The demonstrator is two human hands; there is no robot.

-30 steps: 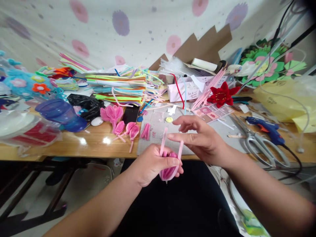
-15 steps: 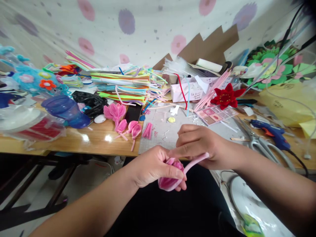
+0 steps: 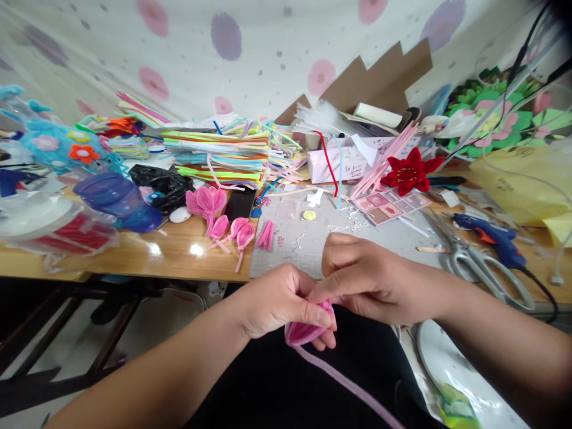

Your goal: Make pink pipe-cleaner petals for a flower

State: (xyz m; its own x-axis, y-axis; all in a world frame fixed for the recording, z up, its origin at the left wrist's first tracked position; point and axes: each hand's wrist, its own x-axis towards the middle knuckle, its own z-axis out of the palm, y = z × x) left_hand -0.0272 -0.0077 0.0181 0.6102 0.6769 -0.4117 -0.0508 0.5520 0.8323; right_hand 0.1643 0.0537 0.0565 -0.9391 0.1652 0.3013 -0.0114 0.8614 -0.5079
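A cupped pink pipe-cleaner flower (image 3: 306, 332) is pinched between the thumb and fingers of my left hand (image 3: 286, 304), over my lap. From its lower end a pale pink pipe-cleaner stem (image 3: 344, 376) trails down to the right. My right hand (image 3: 361, 280) is closed, its thumb and fingertips meeting at the flower's upper edge beside my left thumb; the exact grip point is partly hidden. On the table beyond lie finished pink pipe-cleaner flowers (image 3: 206, 205) and a small bundle of short pink pieces (image 3: 266, 235).
A grey cutting mat (image 3: 295, 208) holds white scraps and a yellow disc. Scissors (image 3: 473, 259) and a blue glue gun (image 3: 491, 238) lie at the right. Behind are stacked pipe cleaners (image 3: 218, 155), a red flower (image 3: 412, 171) and a white box (image 3: 335, 167).
The pale pink stem has swung from the upper right of the flower to hang below it. My right hand has closed in on the flower's upper edge; my left hand keeps its hold.
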